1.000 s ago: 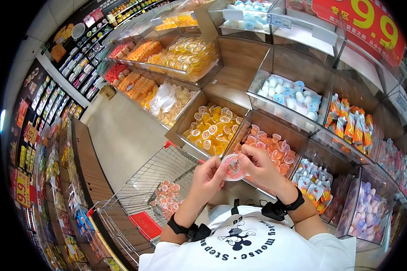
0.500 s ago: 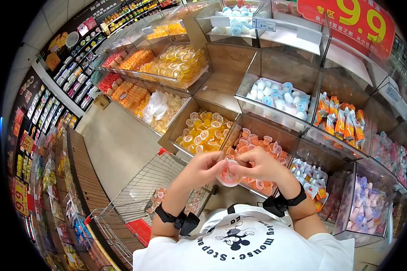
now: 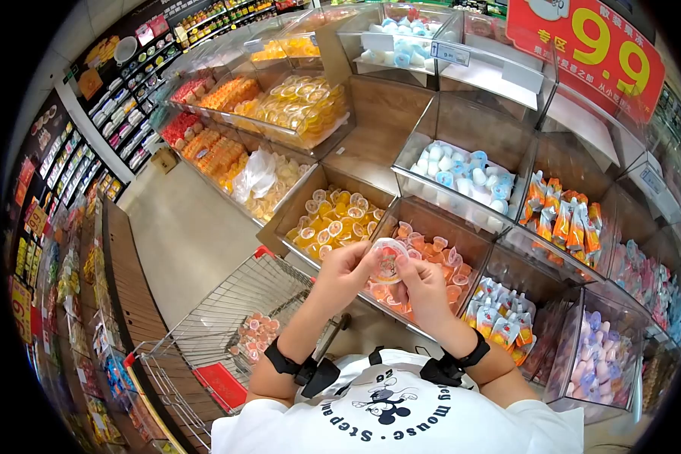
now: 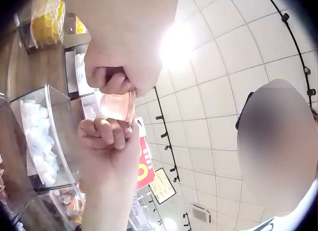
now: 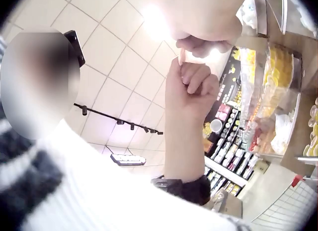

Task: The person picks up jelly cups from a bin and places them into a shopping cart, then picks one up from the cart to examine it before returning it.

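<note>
Both hands hold one pink jelly cup (image 3: 388, 261) in front of the chest, its printed round lid facing up toward the head camera. My left hand (image 3: 343, 275) pinches its left edge with the thumb on top. On the other side, my right hand (image 3: 424, 287) grips the lower right edge, fingers curled beneath. Seen from the left wrist, the jelly cup (image 4: 117, 107) is translucent and sits between the two hands' curled fingers. Behind the hands is a bin (image 3: 469, 291) of similar pink jelly cups.
A wire shopping cart (image 3: 197, 321) with a pile of pink jelly cups (image 3: 254, 337) stands at the left. Around the hands are clear-walled bins of yellow jelly cups (image 3: 340, 219), white-and-blue cups (image 3: 465, 174) and pouches (image 3: 499, 314). A red price sign (image 3: 594, 57) hangs upper right.
The cup has tilted so its lid faces the head camera more fully. My right hand has turned and dropped lower beside it, while both hands keep their hold.
</note>
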Motion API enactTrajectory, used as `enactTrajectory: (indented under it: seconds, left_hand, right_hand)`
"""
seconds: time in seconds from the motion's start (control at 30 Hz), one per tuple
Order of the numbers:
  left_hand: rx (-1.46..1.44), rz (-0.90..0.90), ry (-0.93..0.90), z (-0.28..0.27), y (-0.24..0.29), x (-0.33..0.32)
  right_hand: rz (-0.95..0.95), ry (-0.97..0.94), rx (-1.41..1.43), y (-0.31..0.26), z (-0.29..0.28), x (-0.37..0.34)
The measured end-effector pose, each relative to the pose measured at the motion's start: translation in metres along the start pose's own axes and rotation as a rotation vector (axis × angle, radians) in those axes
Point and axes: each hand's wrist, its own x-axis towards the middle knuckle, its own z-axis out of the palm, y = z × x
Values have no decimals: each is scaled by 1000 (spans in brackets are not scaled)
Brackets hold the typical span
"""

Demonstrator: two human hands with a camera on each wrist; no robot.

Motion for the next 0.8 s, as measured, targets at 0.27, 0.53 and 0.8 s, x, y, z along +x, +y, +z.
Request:
enactTrajectory:
  seconds: [0.27, 0.53, 0.8]
  left_hand:
    - [-179, -17, -104, -2, -4, -1]
    - [-343, -205, -200, -8, -10, 3]
    - [-416, -274, -230, -6, -12, 10]
  right_hand:
    - [-12, 45, 224, 10, 6, -8]
    - [16, 66, 298, 16, 10, -13]
    - [47, 89, 332, 16, 6, -12]
